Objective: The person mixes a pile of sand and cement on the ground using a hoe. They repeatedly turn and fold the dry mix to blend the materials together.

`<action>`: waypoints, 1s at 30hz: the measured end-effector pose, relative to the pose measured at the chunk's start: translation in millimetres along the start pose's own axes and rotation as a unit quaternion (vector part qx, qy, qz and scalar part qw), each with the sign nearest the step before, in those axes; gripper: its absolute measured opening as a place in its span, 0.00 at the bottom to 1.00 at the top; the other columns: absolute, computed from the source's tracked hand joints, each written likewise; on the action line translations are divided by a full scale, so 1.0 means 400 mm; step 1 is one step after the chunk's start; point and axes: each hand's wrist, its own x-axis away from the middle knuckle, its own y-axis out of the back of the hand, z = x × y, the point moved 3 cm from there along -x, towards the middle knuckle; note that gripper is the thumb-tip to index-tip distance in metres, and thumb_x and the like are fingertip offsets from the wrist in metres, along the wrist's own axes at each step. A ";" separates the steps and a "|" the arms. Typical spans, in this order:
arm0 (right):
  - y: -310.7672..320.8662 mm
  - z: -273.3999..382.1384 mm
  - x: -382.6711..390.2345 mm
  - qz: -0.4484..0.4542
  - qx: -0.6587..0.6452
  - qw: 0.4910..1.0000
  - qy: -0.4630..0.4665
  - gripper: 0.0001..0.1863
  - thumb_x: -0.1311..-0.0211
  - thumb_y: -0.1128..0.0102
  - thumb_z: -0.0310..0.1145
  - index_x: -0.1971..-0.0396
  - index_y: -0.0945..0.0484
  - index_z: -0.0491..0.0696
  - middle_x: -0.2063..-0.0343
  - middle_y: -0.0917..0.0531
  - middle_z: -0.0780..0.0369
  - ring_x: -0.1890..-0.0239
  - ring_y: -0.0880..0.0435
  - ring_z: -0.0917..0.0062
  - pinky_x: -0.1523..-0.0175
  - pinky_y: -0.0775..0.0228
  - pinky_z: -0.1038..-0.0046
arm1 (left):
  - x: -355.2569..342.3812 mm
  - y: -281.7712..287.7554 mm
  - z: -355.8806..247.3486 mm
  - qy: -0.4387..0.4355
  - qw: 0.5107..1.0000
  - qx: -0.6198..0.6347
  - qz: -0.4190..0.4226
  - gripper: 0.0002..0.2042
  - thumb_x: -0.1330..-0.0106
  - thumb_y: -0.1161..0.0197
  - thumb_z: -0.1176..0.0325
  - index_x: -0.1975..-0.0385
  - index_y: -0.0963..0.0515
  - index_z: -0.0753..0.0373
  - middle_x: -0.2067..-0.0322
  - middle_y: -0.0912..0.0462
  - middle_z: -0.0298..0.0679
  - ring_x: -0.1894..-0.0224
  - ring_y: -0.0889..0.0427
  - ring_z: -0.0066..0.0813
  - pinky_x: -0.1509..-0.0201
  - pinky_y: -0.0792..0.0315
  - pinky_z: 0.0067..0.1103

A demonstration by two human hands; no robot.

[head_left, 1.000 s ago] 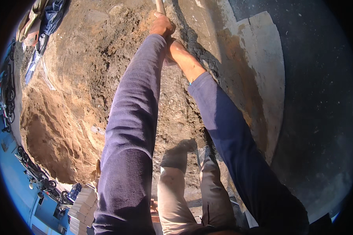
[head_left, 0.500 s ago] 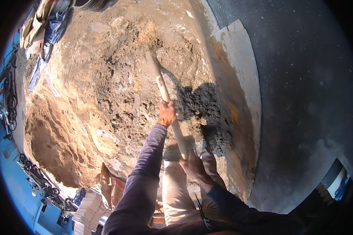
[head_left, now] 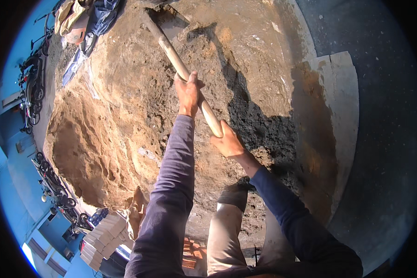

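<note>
A long wooden-handled hoe (head_left: 173, 56) slants across the middle of the head view, its flat metal blade at the far end above the mud. My left hand (head_left: 187, 96) is closed round the handle about midway along. Lower down, near the butt end, my right hand (head_left: 229, 140) is wrapped round the same handle. Beneath and around the hoe spreads a heap of wet, lumpy mortar-like mud (head_left: 259, 55), browner at the far side and darker in my shadow. Whether the blade touches the mud is hard to make out.
Dry sand (head_left: 90, 153) with a hollow lies at the left. Cloths and sacks (head_left: 85, 23) sit at the far left. Stacked pale blocks (head_left: 104, 236) and red bricks (head_left: 192, 255) are near my legs. Grey floor (head_left: 380, 116) runs along the right; motorbikes (head_left: 34, 88) stand beyond the sand.
Both hands have moved forward, carrying the hoe away from me toward the far left. Its blade now shows at the far end of the mud. The view has shifted too.
</note>
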 end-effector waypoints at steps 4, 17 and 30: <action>0.216 0.072 -0.687 -0.059 0.065 0.986 0.145 0.19 0.31 0.46 0.36 0.49 0.21 0.38 0.58 0.13 0.47 0.54 0.12 0.57 0.49 0.22 0.58 | -0.437 -0.301 0.121 -0.032 0.959 -0.264 0.100 0.28 0.29 0.36 0.68 0.36 0.44 0.67 0.61 0.19 0.52 0.67 0.14 0.38 0.66 0.16 0.34; -0.018 -0.056 0.014 0.004 0.009 0.991 -0.134 0.24 0.33 0.41 0.44 0.51 0.31 0.36 0.67 0.15 0.44 0.65 0.12 0.52 0.59 0.23 0.54 | -0.414 -0.057 0.495 -0.109 0.598 -0.729 0.314 0.09 0.34 0.34 0.61 0.61 0.18 0.58 0.72 0.15 0.35 0.77 0.17 0.31 0.76 0.23 0.41; -0.090 -0.329 1.084 -0.045 0.109 0.982 -0.150 0.26 0.48 0.26 0.38 0.53 0.30 0.47 0.72 0.18 0.51 0.71 0.15 0.50 0.66 0.22 0.54 | 0.958 -0.005 0.023 0.426 0.904 -0.028 0.015 0.12 0.30 0.33 0.62 0.59 0.27 0.61 0.77 0.24 0.31 0.80 0.26 0.18 0.81 0.33 0.19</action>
